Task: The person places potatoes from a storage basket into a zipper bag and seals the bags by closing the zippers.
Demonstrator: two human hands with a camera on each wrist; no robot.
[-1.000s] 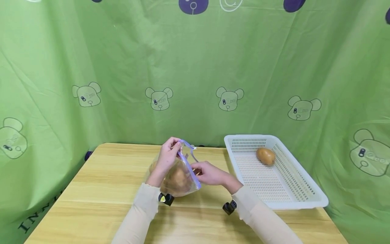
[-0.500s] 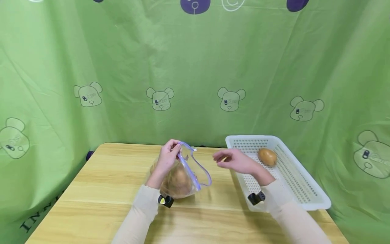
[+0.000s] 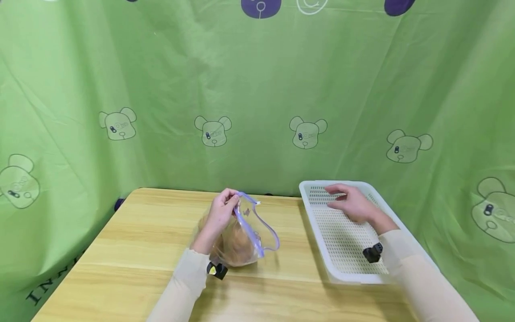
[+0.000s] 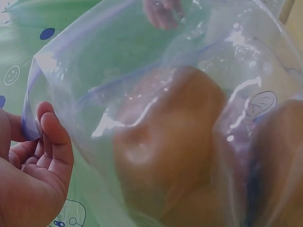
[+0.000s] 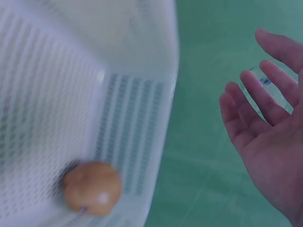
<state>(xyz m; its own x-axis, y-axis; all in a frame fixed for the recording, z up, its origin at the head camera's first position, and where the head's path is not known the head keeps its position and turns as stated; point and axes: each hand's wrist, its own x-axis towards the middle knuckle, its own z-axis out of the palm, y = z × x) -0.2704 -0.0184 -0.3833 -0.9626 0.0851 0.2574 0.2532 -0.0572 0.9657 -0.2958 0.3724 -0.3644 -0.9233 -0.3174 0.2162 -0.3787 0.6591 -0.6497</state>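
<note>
Bag: clear zip bag (image 3: pixel 245 232) with a purple sealing strip, standing near the middle of the wooden table (image 3: pixel 132 250); its mouth gapes toward the right.
Bag contents: brown potatoes (image 3: pixel 235 243) fill the lower part; the left wrist view shows two rounded brown shapes (image 4: pixel 170 151) pressed against the film.
Left hand: left hand (image 3: pixel 221 213) pinches the far upper edge of the bag at the purple strip, fingers curled over it, wrist resting low beside the bag. In the left wrist view the fingers (image 4: pixel 54 142) close on the strip's end.
Basket: white perforated basket (image 3: pixel 322 250) to the right of the bag, well apart from it, reaching to the table's right edge.
Basket contents: one loose potato (image 5: pixel 92 187), seen only in the right wrist view, lying near the basket's perforated wall; in the head view the hand covers it.
Right hand: right hand (image 3: pixel 350 203) hovers palm down over the far end of the basket, fingers spread and relaxed, gripping nothing. The right wrist view shows the fingers (image 5: pixel 246 118) straight and apart, off to the right of the loose potato and not touching it.
Sleeves: beige sleeves (image 3: pixel 181 286) cover both forearms, each with a small black device at the wrist.
Surroundings: green curtain (image 3: pixel 161 80) printed with bear faces hangs behind and on both sides of the table.
</note>
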